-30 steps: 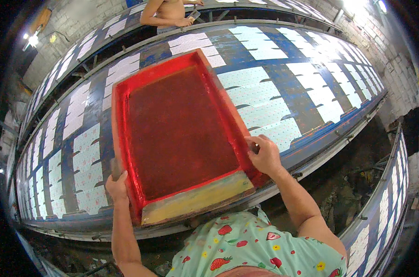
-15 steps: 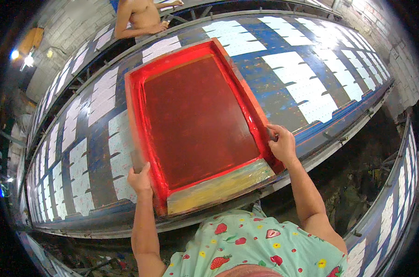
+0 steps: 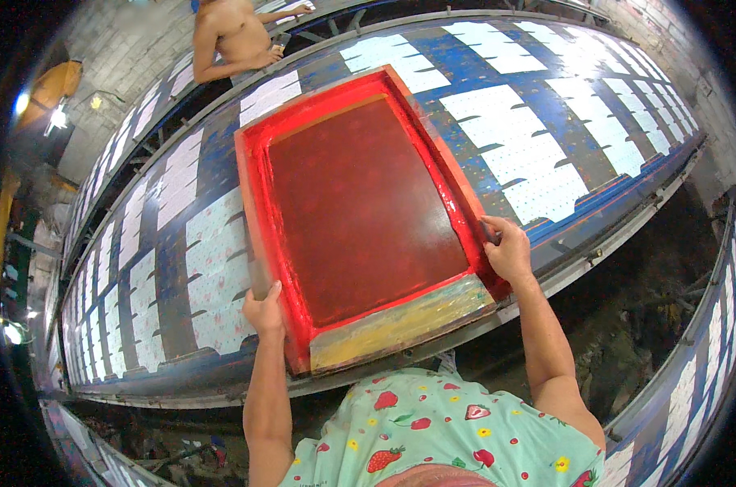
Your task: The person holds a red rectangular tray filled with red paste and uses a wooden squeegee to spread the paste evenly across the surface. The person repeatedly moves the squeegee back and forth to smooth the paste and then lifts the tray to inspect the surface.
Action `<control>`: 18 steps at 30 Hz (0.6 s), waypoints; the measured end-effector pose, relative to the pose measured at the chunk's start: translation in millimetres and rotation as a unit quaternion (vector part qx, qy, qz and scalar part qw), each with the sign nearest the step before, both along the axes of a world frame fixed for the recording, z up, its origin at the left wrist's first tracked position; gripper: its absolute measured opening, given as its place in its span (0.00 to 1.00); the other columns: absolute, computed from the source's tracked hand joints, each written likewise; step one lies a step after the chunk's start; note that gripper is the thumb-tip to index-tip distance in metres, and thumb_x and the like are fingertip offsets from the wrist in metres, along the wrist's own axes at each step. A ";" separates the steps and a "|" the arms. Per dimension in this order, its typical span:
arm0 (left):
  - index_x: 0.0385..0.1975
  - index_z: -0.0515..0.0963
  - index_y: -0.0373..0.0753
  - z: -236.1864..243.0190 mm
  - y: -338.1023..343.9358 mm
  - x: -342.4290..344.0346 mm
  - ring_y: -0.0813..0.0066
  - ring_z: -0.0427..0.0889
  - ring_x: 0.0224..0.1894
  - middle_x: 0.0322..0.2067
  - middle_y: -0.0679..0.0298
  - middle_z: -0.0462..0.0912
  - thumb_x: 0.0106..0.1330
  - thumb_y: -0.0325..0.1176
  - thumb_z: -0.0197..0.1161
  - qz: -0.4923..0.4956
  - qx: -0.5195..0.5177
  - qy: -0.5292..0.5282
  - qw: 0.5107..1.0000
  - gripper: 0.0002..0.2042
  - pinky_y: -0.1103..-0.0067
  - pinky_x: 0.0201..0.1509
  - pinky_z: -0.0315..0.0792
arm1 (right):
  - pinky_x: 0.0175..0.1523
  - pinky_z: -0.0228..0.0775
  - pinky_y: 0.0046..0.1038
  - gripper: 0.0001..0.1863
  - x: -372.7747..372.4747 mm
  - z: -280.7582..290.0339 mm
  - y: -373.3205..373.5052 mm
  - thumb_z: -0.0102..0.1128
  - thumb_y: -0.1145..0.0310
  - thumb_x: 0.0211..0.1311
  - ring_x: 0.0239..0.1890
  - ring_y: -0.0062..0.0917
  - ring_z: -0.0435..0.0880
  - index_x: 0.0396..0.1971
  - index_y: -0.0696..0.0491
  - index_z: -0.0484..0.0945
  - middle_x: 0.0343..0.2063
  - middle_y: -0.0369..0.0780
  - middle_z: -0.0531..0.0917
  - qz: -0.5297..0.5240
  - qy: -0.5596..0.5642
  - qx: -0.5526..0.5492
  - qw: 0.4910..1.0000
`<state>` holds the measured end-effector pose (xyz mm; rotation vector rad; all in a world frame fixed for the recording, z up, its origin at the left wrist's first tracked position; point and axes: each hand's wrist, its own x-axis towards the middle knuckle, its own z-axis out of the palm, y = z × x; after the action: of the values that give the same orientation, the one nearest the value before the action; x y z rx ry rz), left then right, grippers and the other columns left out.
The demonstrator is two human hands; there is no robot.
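A rectangular screen frame point(image 3: 254, 187) with red-smeared sides, a dark maroon mesh point(image 3: 360, 211) and a yellowish lower band point(image 3: 400, 321) lies over a long printing table. My left hand point(image 3: 264, 312) is closed on the frame's left side, near the lower corner. My right hand point(image 3: 507, 247) grips the right side with curled fingers, a little higher. Pale patterned cut pieces point(image 3: 510, 150) lie in rows on the table's blue and dark grey surface point(image 3: 538, 118), on both sides of the frame.
A bare-chested co-worker point(image 3: 234, 36) leans at the far side, a small object in one hand. Another long table runs behind point(image 3: 319, 20), and one with similar pieces stands at the right point(image 3: 692, 357). A metal rail point(image 3: 579, 268) edges the near side; block walls surround the tables.
The frame and both my hands have moved rightward along the table, covering pieces that showed before and uncovering others at the left. The co-worker sits further left in the picture.
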<state>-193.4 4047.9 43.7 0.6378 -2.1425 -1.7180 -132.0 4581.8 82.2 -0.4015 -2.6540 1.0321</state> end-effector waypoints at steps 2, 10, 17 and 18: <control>0.47 0.88 0.33 -2.0 1.9 -0.6 0.71 0.89 0.43 0.43 0.62 0.93 0.63 0.25 0.82 0.007 -0.002 0.001 1.000 0.14 0.71 0.53 0.81 | 0.53 0.84 0.43 0.30 0.3 -0.2 5.2 0.70 0.77 0.55 0.44 0.42 0.91 0.61 0.45 0.90 0.44 0.44 0.90 0.007 0.000 -0.004 1.000; 0.51 0.88 0.30 -11.5 -3.9 -1.8 0.64 0.91 0.45 0.46 0.56 0.94 0.63 0.31 0.83 -0.013 -0.073 -0.036 0.997 0.19 0.67 0.56 0.82 | 0.61 0.82 0.48 0.31 13.5 26.0 -18.8 0.78 0.70 0.59 0.53 0.46 0.89 0.66 0.45 0.86 0.51 0.45 0.89 0.088 0.079 0.168 0.979; 0.48 0.87 0.29 -12.4 3.5 -2.1 0.43 0.93 0.49 0.44 0.43 0.93 0.61 0.40 0.85 -0.006 -0.174 -0.068 0.982 0.23 0.58 0.56 0.83 | 0.68 0.79 0.48 0.25 73.2 66.8 -125.8 0.74 0.74 0.59 0.60 0.46 0.88 0.59 0.46 0.87 0.59 0.44 0.89 0.425 0.035 0.170 0.889; 0.48 0.88 0.30 -12.9 3.3 -0.3 0.43 0.93 0.48 0.42 0.44 0.93 0.61 0.42 0.84 -0.008 -0.193 -0.051 0.980 0.23 0.57 0.55 0.83 | 0.67 0.79 0.48 0.25 74.0 66.8 -137.3 0.73 0.74 0.59 0.59 0.45 0.88 0.59 0.46 0.88 0.58 0.43 0.89 0.435 0.029 0.217 0.873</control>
<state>-193.7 4051.1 30.8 0.6091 -2.4638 -1.2431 -58.0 4444.6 149.0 0.9823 -2.8963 0.5413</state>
